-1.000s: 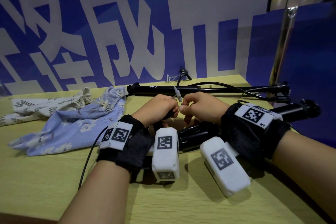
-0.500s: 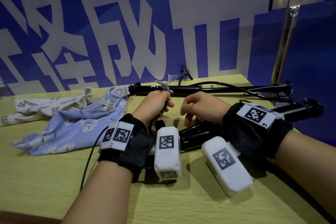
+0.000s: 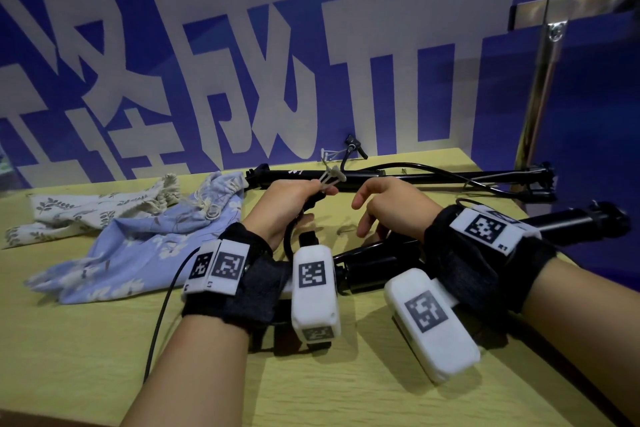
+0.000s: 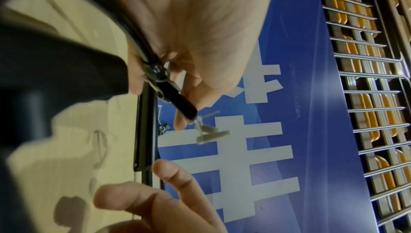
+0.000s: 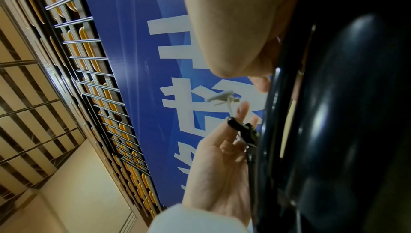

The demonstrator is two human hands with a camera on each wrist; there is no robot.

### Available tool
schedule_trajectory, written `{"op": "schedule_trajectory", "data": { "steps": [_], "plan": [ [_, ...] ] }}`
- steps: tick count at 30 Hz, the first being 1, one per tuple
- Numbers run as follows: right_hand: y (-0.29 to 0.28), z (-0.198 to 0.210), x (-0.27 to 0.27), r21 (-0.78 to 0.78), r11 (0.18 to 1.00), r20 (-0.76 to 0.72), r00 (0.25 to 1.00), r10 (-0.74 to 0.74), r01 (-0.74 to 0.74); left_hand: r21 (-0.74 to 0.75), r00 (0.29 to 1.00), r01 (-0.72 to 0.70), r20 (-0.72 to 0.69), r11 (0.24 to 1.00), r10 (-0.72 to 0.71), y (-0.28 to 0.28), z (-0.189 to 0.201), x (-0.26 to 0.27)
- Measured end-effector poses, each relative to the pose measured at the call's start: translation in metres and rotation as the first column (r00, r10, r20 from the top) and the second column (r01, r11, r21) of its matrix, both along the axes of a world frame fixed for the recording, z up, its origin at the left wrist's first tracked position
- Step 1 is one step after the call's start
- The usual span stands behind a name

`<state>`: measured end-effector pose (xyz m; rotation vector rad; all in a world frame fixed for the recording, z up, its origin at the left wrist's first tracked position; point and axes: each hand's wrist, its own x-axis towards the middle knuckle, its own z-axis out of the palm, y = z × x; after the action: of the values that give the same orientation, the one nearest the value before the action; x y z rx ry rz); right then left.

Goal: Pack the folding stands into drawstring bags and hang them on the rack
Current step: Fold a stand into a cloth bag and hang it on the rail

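The right hand (image 3: 388,204) has let go and now hangs relaxed; the left hand (image 3: 291,201) alone pinches the stand's cable end (image 3: 332,178). Folding stands (image 3: 381,262) lie on the bench (image 3: 86,340), bags (image 3: 138,239) at left, nothing packed.

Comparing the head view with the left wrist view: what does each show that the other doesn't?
Only the head view shows the blue floral drawstring bag, the cream leaf-print bag, the metal rack post and both wrist-worn cameras. Only the left wrist view shows the slatted metal grille with orange pieces and the hinge on the black stand part that the left hand grips. Both show the small white plastic tag, the right hand, the blue banner and the yellow table.
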<state>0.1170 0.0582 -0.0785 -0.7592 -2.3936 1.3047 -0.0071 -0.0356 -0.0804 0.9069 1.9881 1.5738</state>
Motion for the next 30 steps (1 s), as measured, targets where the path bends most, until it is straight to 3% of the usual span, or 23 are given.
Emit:
{"op": "schedule_trajectory", "data": {
  "steps": [5, 8, 13, 16, 20, 23, 26, 28, 30],
  "plan": [
    [0.001, 0.001, 0.001, 0.04, 0.999, 0.036, 0.999, 0.003, -0.004, 0.066, 0.986, -0.076, 0.156, 0.995, 0.065, 0.001, 0.001, -0.009],
    [0.004, 0.009, 0.005, 0.072, 0.992, 0.179, 0.98, 0.086, -0.1, 0.089, 0.947, -0.108, 0.314, 0.99, 0.075, -0.001, 0.005, -0.011],
    [0.011, 0.02, 0.018, 0.227, 0.906, 0.533, 0.824, 0.191, -0.357, 0.187, 0.857, -0.191, 0.51, 0.964, 0.071, -0.003, 0.011, -0.018],
    [0.008, 0.024, 0.027, 0.152, 0.887, 0.617, 0.743, 0.259, -0.436, 0.216, 0.843, -0.257, 0.527, 0.942, 0.109, -0.002, 0.009, -0.02],
    [0.007, 0.021, 0.025, 0.234, 0.883, 0.603, 0.773, 0.197, -0.408, 0.286, 0.784, -0.313, 0.616, 0.906, 0.077, -0.007, 0.01, -0.02],
    [0.005, 0.017, 0.023, 0.248, 0.893, 0.535, 0.822, 0.198, -0.376, 0.285, 0.75, -0.259, 0.661, 0.923, 0.006, -0.01, 0.011, -0.019],
    [0.001, 0.016, 0.022, 0.255, 0.894, 0.467, 0.857, 0.219, -0.368, 0.212, 0.836, -0.178, 0.547, 0.961, 0.034, -0.007, 0.009, -0.013],
    [-0.003, 0.015, 0.02, 0.245, 0.896, 0.431, 0.869, 0.241, -0.37, 0.146, 0.941, -0.133, 0.329, 0.98, 0.079, -0.004, 0.007, -0.009],
    [-0.006, 0.013, 0.018, 0.241, 0.9, 0.405, 0.88, 0.247, -0.364, 0.015, 0.997, -0.065, 0.035, 0.998, 0.065, -0.002, 0.004, -0.002]
  ]
}}
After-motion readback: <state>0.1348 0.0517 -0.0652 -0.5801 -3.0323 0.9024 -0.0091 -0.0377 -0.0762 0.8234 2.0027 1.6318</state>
